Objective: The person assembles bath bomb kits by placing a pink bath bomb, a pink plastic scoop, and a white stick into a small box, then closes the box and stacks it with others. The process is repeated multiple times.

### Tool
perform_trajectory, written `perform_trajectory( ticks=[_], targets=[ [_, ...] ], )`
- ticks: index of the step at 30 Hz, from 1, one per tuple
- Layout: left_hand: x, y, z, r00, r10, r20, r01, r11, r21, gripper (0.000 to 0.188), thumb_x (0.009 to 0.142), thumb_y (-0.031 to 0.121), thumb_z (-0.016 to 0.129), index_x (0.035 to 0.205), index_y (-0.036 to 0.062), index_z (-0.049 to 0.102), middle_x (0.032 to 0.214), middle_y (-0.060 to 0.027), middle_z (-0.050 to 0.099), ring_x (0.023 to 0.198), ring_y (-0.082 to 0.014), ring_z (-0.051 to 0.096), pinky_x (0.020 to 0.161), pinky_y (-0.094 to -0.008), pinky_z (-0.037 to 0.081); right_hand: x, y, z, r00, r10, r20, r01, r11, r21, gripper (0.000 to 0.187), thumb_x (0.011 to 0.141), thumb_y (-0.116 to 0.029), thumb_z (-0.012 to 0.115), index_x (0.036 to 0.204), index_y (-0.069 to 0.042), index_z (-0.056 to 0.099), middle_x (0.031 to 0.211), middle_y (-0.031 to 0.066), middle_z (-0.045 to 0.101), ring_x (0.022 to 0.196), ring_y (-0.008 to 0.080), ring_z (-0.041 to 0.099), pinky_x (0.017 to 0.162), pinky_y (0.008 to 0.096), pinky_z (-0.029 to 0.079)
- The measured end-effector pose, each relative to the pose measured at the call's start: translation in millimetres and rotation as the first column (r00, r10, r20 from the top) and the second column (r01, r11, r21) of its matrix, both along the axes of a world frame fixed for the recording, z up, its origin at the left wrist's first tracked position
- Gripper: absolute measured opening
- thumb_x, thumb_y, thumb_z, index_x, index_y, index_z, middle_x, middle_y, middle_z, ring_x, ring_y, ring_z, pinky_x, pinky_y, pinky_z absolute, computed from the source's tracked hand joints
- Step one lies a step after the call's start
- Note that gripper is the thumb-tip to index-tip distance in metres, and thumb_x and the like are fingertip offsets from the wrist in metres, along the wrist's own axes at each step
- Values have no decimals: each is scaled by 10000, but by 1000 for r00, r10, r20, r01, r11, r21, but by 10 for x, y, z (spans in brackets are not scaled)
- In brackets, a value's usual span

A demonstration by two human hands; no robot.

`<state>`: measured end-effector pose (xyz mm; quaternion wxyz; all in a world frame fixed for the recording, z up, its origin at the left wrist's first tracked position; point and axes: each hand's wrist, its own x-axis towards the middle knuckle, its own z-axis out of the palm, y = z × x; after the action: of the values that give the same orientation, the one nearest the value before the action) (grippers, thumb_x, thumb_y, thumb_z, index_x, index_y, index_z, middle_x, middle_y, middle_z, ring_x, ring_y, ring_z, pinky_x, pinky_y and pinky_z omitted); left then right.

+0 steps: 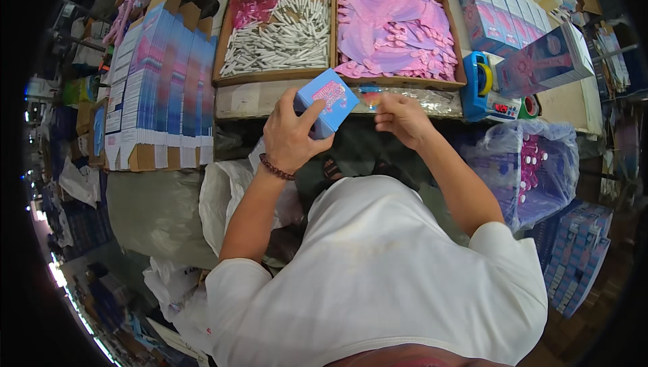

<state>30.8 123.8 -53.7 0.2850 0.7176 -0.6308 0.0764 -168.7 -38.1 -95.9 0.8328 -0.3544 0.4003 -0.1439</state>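
Observation:
My left hand [287, 130], with a dark beaded bracelet at the wrist, is wrapped round a blue carton [331, 100] with pink printing. The carton is tilted, its printed face up, just in front of the table edge. To its right, apart from it, my right hand [405, 120] is closed, thumb and fingers pinched together. Whatever these fingers hold, if anything, is too small or clear to make out. Close to its fingertips, a small coloured piece [369, 97] shows against shiny clear film at the table's front edge.
One open carton holds white sticks [290, 39]; another holds pink and purple plastic parts [398, 33]. Flattened boxes [162, 90] stand stacked at left. At right are a blue tape dispenser [476, 90], an upright box [547, 60] and a plastic-lined bin [493, 164] with pink bottles [530, 161].

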Motion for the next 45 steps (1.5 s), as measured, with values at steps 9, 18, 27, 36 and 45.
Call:
perform_trajectory(
  ticks=[9,18,27,36,45],
  targets=[
    [418,186,166,989,56,-140,-76,987,-141,601,552,240,840,1108,153,630,1178,-172,489,955,-345,596,757,-399,536,925,393,254,937,348,-34,-349,922,-171,515,796,-498,736,816,-3,596,747,90,633,539,159,605,455,282,488],
    [1507,429,696,644,-97,-759,-414,790,-452,570,746,258,724,1240,31,550,1250,-132,526,1119,-271,552,960,-407,463,1420,146,511,857,323,-402,-461,127,-879,930,644,-408,846,1355,14,419,1328,239,470,1259,320,458,1030,390,384],
    [1540,277,682,903,415,-107,-425,834,-352,746,744,108,767,1385,-4,402,1417,-182,380,1303,-336,392,1066,-444,344,1314,-796,982,853,231,-468,-402,-281,-872,834,578,-307,856,1307,-86,517,1293,206,475,1198,370,472,1031,441,367],
    [661,-866,61,983,183,-29,-139,831,539,930,584,351,827,1375,93,413,1187,-199,499,1062,-395,503,895,-471,416,1489,-1991,365,838,411,-358,-251,-294,-922,647,706,-340,781,1259,-89,557,1246,184,553,1156,348,524,987,454,404],
    [363,-760,-123,776,538,-329,-287,766,575,980,592,262,851,1388,-24,357,1251,-262,498,1153,-408,493,963,-451,425,1279,-4833,-1387,714,-404,-572,-413,415,-810,1122,652,-225,828,1478,-11,99,1320,273,484,1233,369,488,1031,414,401]
  ],
)
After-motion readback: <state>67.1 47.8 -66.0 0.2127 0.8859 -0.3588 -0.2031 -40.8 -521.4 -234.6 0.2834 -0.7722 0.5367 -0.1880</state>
